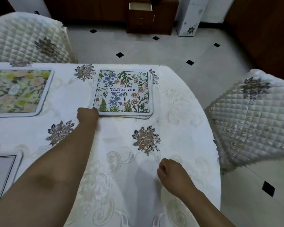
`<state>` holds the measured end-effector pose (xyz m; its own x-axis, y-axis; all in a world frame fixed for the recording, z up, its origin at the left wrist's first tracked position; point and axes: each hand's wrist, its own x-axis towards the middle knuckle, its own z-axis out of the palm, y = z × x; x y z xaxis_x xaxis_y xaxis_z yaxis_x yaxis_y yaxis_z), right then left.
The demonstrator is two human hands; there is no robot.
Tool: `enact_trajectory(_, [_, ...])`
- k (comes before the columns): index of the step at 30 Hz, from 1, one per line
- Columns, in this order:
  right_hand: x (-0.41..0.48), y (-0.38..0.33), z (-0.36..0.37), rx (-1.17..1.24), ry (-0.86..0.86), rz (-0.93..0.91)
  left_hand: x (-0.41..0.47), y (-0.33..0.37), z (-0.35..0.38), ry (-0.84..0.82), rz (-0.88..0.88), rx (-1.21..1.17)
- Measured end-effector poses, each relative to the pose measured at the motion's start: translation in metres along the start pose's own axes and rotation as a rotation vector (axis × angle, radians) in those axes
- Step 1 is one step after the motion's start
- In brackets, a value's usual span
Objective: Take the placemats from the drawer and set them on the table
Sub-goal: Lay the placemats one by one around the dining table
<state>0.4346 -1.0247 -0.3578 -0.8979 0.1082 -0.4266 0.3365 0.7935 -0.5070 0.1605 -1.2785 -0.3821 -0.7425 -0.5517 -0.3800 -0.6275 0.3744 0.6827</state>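
Observation:
A small stack of placemats with blue and orange flowers and the word BEAUTIFUL lies near the table's far edge. My left hand grips the stack's near left corner, fingers curled around the edge. My right hand hovers low over the white embroidered tablecloth at the near right, fingers loosely curled with nothing in them. A yellow-green flowered placemat lies at the far left. Another placemat shows partly at the near left edge. The open drawer of a dark wooden cabinet stands at the back.
Two chairs with quilted white covers stand around the table, one at the far left and one at the right. A tall white box stands by the cabinet on the tiled floor.

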Motion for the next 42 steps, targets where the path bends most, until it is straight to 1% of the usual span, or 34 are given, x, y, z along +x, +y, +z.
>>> enact_trajectory(2, [-0.001,-0.003,0.000,-0.002,0.000,0.000,-0.004,0.001,0.001,-0.003,0.031,-0.013])
enact_trajectory(4, [-0.003,-0.006,-0.001,0.003,0.006,-0.012,-0.014,0.005,0.000,-0.031,0.113,-0.037])
enact_trajectory(7, [-0.009,-0.013,-0.009,0.026,0.037,-0.056,-0.037,0.014,-0.010,-0.048,0.316,-0.099])
enact_trajectory(10, [-0.015,-0.026,-0.026,0.050,0.095,-0.142,-0.069,0.022,-0.035,-0.055,0.556,-0.097])
enact_trajectory(13, [-0.022,-0.049,-0.054,0.065,0.166,-0.233,-0.113,0.030,-0.074,-0.039,0.708,-0.077])
enact_trajectory(19, [-0.043,-0.107,-0.110,0.162,0.326,-0.501,-0.194,0.045,-0.167,-0.065,0.906,-0.012])
enact_trajectory(22, [-0.053,-0.135,-0.132,0.085,0.429,-0.668,-0.230,0.050,-0.210,-0.086,0.992,0.071])
enact_trajectory(24, [-0.059,-0.156,-0.142,-0.006,0.478,-0.787,-0.252,0.051,-0.236,-0.098,1.006,0.110])
enact_trajectory(26, [-0.067,-0.173,-0.148,-0.066,0.416,-0.852,-0.271,0.050,-0.257,-0.140,1.025,0.135])
enact_trajectory(29, [-0.094,-0.191,-0.144,-0.073,0.223,-0.901,-0.300,0.041,-0.285,-0.209,1.045,0.162])
enact_trajectory(31, [-0.111,-0.195,-0.136,-0.009,0.165,-0.901,-0.313,0.032,-0.297,-0.221,1.048,0.170])
enact_trajectory(33, [-0.130,-0.197,-0.126,0.077,0.144,-0.892,-0.320,0.016,-0.310,-0.181,1.036,0.177])
enact_trajectory(35, [-0.149,-0.199,-0.116,0.166,0.119,-0.883,-0.316,-0.010,-0.321,-0.081,0.994,0.154])
enact_trajectory(36, [-0.157,-0.201,-0.112,0.203,0.106,-0.872,-0.311,-0.027,-0.325,0.007,0.947,0.124])
enact_trajectory(38, [-0.176,-0.207,-0.110,0.239,0.087,-0.864,-0.296,-0.073,-0.333,0.205,0.769,0.010])
enact_trajectory(39, [-0.184,-0.210,-0.111,0.256,0.082,-0.862,-0.288,-0.098,-0.334,0.252,0.637,-0.100])
enact_trajectory(40, [-0.191,-0.213,-0.112,0.278,0.083,-0.854,-0.282,-0.120,-0.332,0.230,0.485,-0.250])
enact_trajectory(41, [-0.197,-0.218,-0.113,0.300,0.085,-0.836,-0.274,-0.140,-0.328,0.143,0.338,-0.420])
enact_trajectory(42, [-0.201,-0.221,-0.113,0.329,0.088,-0.816,-0.268,-0.159,-0.320,0.016,0.210,-0.569])
